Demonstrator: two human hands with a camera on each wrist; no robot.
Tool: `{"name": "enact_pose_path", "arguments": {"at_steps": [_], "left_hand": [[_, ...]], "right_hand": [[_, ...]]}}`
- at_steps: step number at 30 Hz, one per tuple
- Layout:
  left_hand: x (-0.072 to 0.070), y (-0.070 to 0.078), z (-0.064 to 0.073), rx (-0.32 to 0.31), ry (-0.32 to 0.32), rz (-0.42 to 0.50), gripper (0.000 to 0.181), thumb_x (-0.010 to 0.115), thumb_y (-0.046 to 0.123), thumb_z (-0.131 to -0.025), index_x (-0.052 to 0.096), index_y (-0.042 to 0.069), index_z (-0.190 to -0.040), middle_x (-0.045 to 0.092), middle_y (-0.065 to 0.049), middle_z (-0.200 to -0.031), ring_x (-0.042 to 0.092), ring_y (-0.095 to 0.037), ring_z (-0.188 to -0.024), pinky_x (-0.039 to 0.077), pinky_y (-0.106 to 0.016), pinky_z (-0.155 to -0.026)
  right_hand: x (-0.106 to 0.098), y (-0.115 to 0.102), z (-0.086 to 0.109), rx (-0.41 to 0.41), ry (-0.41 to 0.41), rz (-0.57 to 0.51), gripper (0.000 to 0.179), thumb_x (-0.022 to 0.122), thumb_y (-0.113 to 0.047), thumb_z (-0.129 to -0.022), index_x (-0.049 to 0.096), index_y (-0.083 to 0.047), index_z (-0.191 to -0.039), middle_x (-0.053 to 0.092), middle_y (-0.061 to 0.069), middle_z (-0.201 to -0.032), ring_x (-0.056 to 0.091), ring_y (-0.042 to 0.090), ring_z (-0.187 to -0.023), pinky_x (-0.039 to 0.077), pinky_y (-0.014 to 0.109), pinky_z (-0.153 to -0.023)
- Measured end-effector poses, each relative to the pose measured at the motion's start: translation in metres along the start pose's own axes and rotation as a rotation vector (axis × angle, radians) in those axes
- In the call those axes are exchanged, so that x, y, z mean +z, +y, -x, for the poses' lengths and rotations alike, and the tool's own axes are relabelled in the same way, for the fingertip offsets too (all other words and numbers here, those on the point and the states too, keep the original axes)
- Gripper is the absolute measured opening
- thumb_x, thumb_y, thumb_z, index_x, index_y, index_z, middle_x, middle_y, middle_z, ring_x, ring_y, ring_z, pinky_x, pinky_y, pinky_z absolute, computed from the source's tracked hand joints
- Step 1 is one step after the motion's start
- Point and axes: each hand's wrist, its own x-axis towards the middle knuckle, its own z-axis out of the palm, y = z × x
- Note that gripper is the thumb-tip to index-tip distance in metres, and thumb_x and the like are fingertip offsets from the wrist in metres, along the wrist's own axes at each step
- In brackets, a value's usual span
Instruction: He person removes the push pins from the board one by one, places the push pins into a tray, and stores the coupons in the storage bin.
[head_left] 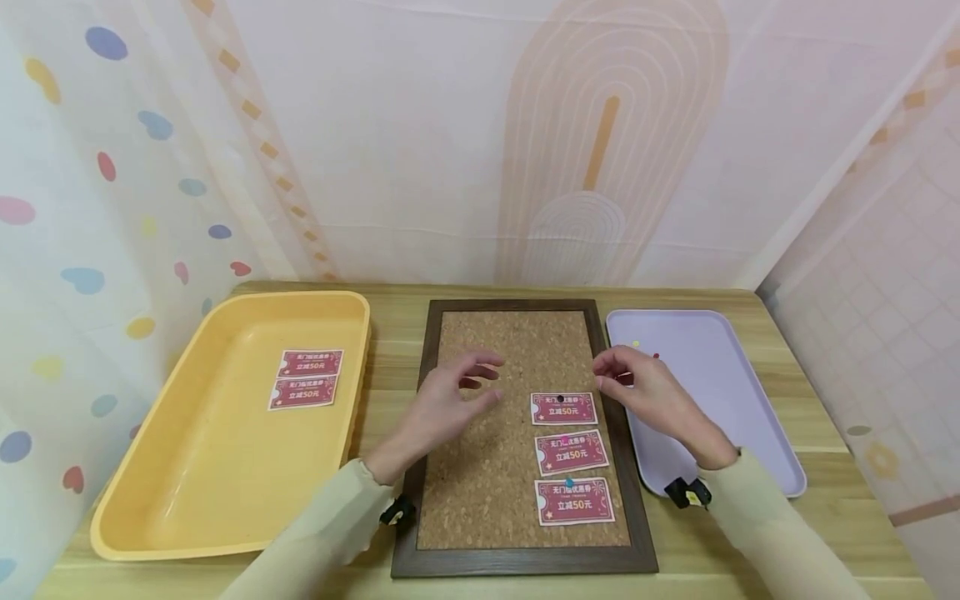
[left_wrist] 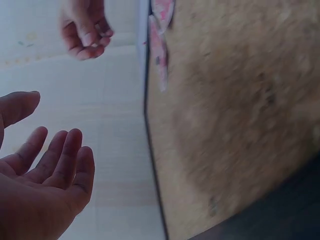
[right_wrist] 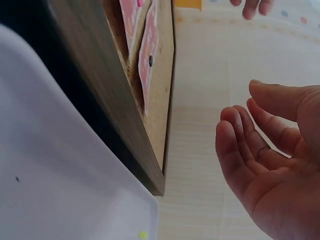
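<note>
Over the upper middle of a framed corkboard (head_left: 480, 475), my left hand (head_left: 444, 406) hovers with loosely bent fingers and nothing in them. My right hand (head_left: 651, 393) hangs above the board's right edge beside the lilac tray (head_left: 720, 375); its palm is bare in the right wrist view. Three red coupons stand in a column on the board's right side. A black pushpin (head_left: 560, 398) is on the top coupon (head_left: 566, 412), a pink pushpin (head_left: 565, 439) on the tilted middle coupon (head_left: 572, 456), and a blue pushpin (head_left: 569, 482) on the bottom coupon (head_left: 574, 505).
At the left is a large yellow tray (head_left: 225, 450), where an upper coupon (head_left: 312, 364) and a lower coupon (head_left: 303, 392) lie. A yellow pushpin (head_left: 636, 343) and a red pushpin (head_left: 656, 356) are in the lilac tray. A patterned curtain (head_left: 420, 150) hangs behind the wooden table (head_left: 397, 342).
</note>
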Motion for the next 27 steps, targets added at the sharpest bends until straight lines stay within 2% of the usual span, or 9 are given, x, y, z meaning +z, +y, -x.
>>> {"name": "enact_pose_path", "arguments": {"at_steps": [6, 13, 21, 27], "left_hand": [[0.013, -0.006, -0.004, -0.082, -0.087, 0.017, 0.042, 0.074, 0.009, -0.096, 0.06, 0.001, -0.135, 0.065, -0.018, -0.131, 0.065, -0.033, -0.117, 0.052, -0.048, -0.1], [0.024, -0.009, -0.009, -0.167, -0.158, 0.059, 0.042, 0.071, 0.014, -0.099, 0.06, 0.005, -0.138, 0.068, -0.016, -0.126, 0.066, -0.03, -0.117, 0.055, -0.044, -0.096], [0.036, -0.013, -0.019, -0.213, -0.212, 0.068, 0.045, 0.072, 0.017, -0.098, 0.059, 0.005, -0.139, 0.067, -0.015, -0.131, 0.066, -0.029, -0.119, 0.056, -0.043, -0.096], [0.042, -0.013, -0.03, -0.206, -0.23, 0.008, 0.046, 0.074, 0.016, -0.096, 0.06, 0.005, -0.138, 0.064, -0.014, -0.135, 0.065, -0.028, -0.119, 0.056, -0.042, -0.094]], "right_hand": [[0.008, -0.002, -0.002, -0.016, -0.043, 0.006, 0.014, 0.071, -0.005, -0.097, 0.07, 0.001, -0.11, 0.072, 0.004, -0.099, 0.066, 0.017, -0.089, 0.056, 0.037, -0.08], [0.014, 0.0, -0.007, 0.002, -0.128, -0.022, 0.015, 0.069, -0.004, -0.098, 0.07, 0.002, -0.112, 0.073, 0.012, -0.108, 0.071, 0.024, -0.095, 0.059, 0.041, -0.082], [0.018, 0.0, -0.012, 0.018, -0.205, -0.05, 0.017, 0.068, -0.004, -0.098, 0.07, 0.002, -0.114, 0.073, 0.012, -0.11, 0.071, 0.029, -0.101, 0.058, 0.046, -0.088], [0.022, 0.001, -0.017, 0.028, -0.248, -0.019, 0.016, 0.068, -0.005, -0.098, 0.071, 0.0, -0.113, 0.073, 0.008, -0.105, 0.07, 0.021, -0.094, 0.058, 0.041, -0.082]]}}
